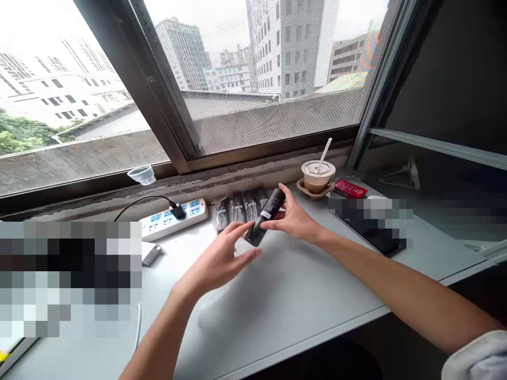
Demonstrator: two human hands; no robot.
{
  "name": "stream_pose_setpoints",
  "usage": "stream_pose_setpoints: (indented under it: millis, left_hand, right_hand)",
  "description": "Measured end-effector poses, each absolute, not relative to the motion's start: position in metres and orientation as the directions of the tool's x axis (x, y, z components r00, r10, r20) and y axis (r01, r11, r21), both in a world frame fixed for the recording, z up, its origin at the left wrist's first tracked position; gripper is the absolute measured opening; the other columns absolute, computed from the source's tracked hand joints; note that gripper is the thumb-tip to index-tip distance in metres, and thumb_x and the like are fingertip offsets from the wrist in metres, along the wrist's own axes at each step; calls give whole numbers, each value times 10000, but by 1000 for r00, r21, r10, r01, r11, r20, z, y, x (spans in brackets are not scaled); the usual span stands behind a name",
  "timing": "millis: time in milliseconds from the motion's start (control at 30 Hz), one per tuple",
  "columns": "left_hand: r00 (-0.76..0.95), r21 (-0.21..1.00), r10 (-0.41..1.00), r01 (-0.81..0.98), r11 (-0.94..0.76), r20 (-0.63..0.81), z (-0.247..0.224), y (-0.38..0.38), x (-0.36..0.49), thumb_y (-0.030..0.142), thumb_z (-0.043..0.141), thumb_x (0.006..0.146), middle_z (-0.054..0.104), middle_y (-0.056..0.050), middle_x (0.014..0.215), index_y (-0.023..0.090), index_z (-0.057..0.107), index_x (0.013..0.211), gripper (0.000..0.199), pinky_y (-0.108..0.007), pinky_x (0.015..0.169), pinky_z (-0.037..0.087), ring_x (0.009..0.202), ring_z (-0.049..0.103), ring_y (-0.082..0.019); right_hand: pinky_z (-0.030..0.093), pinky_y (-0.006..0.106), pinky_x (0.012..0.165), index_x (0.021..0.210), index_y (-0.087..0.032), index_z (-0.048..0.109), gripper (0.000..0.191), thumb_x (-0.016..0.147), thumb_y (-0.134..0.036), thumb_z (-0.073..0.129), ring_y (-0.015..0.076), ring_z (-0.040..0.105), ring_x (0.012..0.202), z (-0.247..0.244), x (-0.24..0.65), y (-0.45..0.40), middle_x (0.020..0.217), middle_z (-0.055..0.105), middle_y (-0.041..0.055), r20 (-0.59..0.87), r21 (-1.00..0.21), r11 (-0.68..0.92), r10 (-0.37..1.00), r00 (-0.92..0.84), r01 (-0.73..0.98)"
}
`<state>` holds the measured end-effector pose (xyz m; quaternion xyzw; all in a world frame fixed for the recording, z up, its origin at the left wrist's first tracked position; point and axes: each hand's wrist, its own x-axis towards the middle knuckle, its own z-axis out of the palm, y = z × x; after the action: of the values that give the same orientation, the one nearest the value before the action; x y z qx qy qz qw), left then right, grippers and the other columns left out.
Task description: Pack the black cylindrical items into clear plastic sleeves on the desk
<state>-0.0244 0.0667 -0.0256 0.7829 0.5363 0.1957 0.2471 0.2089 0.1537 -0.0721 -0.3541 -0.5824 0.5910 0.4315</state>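
Observation:
A black cylinder (271, 206) with small pale print is tilted above the table, its upper end to the right. My right hand (292, 215) grips it near that upper end, thumb on the near side. At its lower left end is my left hand (226, 257), thumb and fingers apart, the fingertips at or very near the cylinder; whether they touch is unclear. Clear plastic shows around the lower end, partly hidden by my left fingers. Behind, several black items in clear wrapping (237, 208) lie side by side against the wall.
A white power strip (174, 217) with a black plug sits at the left, a small grey object (152, 255) below it. At the back right stands an iced drink cup (317, 177) in a cardboard holder, near a red packet (350, 188) and a dark tablet-like device (372, 232).

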Motion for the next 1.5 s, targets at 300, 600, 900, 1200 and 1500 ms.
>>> stream_pose_setpoints:
  millis: [300, 600, 900, 1200, 1500]
  left_hand:
    - [166, 837, 985, 544, -56, -42, -30, 80, -17, 595, 637, 927, 777, -80, 994, 215, 769, 1144, 457, -319, 718, 538, 916, 692, -248]
    - [45, 951, 980, 251, 178, -195, -39, 87, -15, 575, 845, 731, 733, -63, 845, 154, 784, 918, 464, -311, 798, 537, 784, 649, -175]
    - [52, 956, 991, 276, 105, -124, -40, 83, -7, 567, 795, 793, 694, -50, 803, 150, 754, 901, 433, -307, 776, 541, 774, 627, -167]
    - [23, 969, 999, 247, 33, -40, -52, 85, -6, 585, 724, 848, 718, -70, 940, 169, 656, 952, 434, -348, 795, 573, 950, 706, -237]
    - [20, 992, 996, 93, 88, -91, -47, 83, -3, 559, 787, 801, 714, -81, 996, 155, 648, 964, 458, -324, 769, 554, 896, 728, -215]
  right_hand:
    - [598, 445, 936, 1510, -255, 440, 904, 734, -284, 904, 214, 703, 940, -66, 211, 153, 1148, 676, 79, 196, -981, 165, 845, -497, -106]
    - [563, 366, 834, 1339, -205, 490, 615, 831, -320, 817, 198, 694, 889, -71, 205, 149, 1008, 731, 58, 196, -980, 149, 823, -533, -130]
    - [477, 318, 801, 898, -177, 797, 395, 949, -532, 632, 213, 639, 902, -61, 212, 145, 1001, 711, 67, 113, -911, 352, 715, -690, 216]
    - [410, 255, 624, 1118, -181, 773, 391, 916, -503, 685, 164, 579, 721, -62, 219, 151, 866, 722, 35, 35, -899, 339, 688, -725, 278]
    - [490, 291, 759, 1351, -208, 705, 463, 911, -350, 715, 169, 626, 823, -70, 220, 155, 970, 718, 37, 147, -924, 355, 677, -721, 145]
